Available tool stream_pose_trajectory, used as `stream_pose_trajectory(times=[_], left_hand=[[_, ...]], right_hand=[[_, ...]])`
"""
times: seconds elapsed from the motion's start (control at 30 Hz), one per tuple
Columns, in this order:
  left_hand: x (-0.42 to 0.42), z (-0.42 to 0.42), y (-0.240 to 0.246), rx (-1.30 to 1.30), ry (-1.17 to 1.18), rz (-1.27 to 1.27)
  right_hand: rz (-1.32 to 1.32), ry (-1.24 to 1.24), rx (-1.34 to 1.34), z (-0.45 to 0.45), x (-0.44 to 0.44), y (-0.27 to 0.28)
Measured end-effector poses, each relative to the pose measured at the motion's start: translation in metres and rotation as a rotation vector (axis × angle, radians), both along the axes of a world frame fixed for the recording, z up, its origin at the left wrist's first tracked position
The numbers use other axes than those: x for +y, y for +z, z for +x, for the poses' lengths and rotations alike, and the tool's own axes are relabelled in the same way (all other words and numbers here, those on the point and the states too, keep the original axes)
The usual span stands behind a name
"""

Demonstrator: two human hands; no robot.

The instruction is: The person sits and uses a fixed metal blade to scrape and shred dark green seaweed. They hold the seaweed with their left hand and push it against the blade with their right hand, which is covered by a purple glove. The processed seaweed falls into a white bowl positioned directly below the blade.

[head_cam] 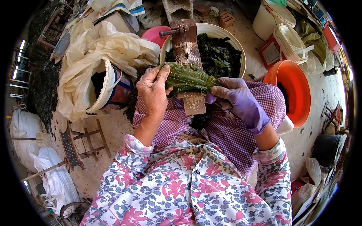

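A green, wrinkled leafy frond, perhaps seaweed [188, 77], is stretched between both hands above a narrow board [193, 104] dusted with pale grains. My bare left hand [155, 89] pinches its left end between thumb and fingers. My right hand [240, 99], in a worn purple glove, grips the right end. Behind the frond stands a rusty metal bracket [185, 42] with a bolt [169, 33], also speckled with grains. Beyond it, a large round cream tub [239, 46] holds a heap of similar dark green fronds [219, 56].
A white bucket [109, 84] lies tilted at left beside crumpled plastic sheeting [113, 50]. An orange bucket [299, 93] stands at right, near a white pail [294, 45]. A pink basin [157, 34] and a perforated brick [226, 19] sit ahead. A small stool [90, 141] lies at lower left.
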State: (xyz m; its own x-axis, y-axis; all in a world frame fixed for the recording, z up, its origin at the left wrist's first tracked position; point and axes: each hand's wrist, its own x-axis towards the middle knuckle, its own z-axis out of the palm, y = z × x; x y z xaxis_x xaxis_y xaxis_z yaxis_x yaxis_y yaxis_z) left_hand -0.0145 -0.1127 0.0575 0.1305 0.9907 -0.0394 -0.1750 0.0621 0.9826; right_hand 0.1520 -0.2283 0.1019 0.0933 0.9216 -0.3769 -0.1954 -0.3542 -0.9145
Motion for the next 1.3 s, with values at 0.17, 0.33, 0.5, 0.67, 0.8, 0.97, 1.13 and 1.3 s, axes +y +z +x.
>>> stream_pose_trajectory(times=[0.17, 0.33, 0.5, 0.67, 0.8, 0.97, 1.13, 1.3], left_hand=[[0.0, -0.006, -0.007, 0.019, 0.017, 0.086], [-0.002, -0.018, -0.018, 0.12, -0.001, -0.038], [-0.009, -0.012, -0.004, -0.01, -0.166, 0.033], [-0.016, 0.01, 0.017, -0.039, -0.343, 0.084], [-0.01, 0.013, 0.002, 0.491, -0.443, 0.691], [-0.026, 0.048, -0.013, 0.813, -0.612, 1.222], [-0.017, 0.055, -0.032, 0.894, -0.798, 1.342], [-0.011, 0.032, 0.017, 0.136, -0.753, 0.294]], right_hand=[[-0.03, -0.07, -0.017, 0.01, -0.011, -0.01], [0.002, -0.06, -0.322, 0.003, -0.008, -0.029], [0.083, -0.262, -0.197, 0.024, -0.012, -0.018], [0.14, -0.307, -0.418, 0.06, -0.043, 0.021], [0.152, -0.692, -0.483, 0.118, -0.089, 0.029], [-0.114, -0.453, -1.77, 0.189, -0.146, -0.038], [0.004, -0.549, -1.38, 0.113, -0.093, -0.014], [0.264, -0.635, -1.33, 0.081, -0.073, -0.007]])
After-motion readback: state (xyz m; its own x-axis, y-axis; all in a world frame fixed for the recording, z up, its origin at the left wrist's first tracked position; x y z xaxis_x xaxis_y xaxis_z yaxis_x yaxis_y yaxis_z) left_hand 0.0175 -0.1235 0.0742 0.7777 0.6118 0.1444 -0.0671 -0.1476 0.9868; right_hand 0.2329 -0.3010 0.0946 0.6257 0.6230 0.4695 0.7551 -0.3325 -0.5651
